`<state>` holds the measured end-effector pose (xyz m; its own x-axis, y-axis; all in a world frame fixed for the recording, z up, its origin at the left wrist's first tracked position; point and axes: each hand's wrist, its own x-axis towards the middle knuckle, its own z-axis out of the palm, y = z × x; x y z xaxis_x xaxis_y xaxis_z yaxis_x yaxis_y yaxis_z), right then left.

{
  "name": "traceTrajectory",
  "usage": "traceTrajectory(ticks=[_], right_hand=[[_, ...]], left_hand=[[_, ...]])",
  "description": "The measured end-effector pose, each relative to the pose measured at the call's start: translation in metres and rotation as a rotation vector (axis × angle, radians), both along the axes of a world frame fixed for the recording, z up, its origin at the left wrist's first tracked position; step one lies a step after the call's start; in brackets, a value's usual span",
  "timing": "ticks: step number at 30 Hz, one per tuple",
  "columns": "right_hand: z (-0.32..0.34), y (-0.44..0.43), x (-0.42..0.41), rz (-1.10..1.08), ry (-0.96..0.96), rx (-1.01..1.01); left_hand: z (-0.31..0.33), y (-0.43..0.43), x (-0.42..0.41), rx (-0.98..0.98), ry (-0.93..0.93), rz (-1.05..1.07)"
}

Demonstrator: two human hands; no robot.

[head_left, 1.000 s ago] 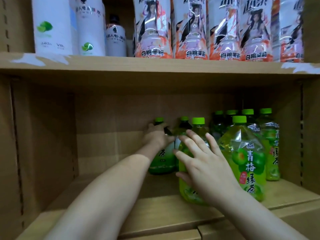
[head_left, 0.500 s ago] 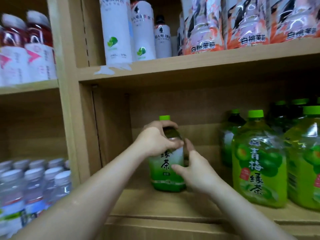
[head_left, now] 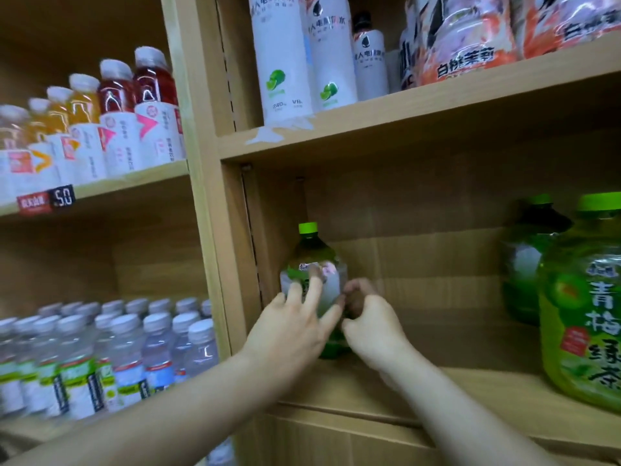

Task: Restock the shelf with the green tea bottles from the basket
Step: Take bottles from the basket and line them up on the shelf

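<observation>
Mid-restock, I'd judge: one green tea bottle [head_left: 311,253] stands upright on the shelf [head_left: 470,388], far left, well apart from the green bottles [head_left: 584,297] at right, so a gap's left to fill. Left hand [head_left: 289,334] rests on its label, fingers straight. Right hand [head_left: 369,324] curls at bottle's right side; grip or not, can't tell (blurred). Basket not in view.
</observation>
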<state>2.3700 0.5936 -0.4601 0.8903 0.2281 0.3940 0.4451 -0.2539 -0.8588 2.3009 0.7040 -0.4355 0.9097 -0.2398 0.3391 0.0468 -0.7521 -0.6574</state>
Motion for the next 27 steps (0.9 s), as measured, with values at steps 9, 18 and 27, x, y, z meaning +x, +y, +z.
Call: traceTrajectory(ticks=[9,18,27], right_hand=[[0.007,-0.016,0.024,0.313,0.425,0.3],[0.011,-0.008,0.036,0.264,0.255,-0.009],[0.026,-0.011,0.058,0.226,0.072,0.019]], left_hand=[[-0.014,-0.003,0.015,-0.567,-0.009,0.072],[-0.023,-0.001,0.026,-0.925,-0.182,0.057],[-0.016,-0.008,0.029,-1.261,-0.297,-0.034]])
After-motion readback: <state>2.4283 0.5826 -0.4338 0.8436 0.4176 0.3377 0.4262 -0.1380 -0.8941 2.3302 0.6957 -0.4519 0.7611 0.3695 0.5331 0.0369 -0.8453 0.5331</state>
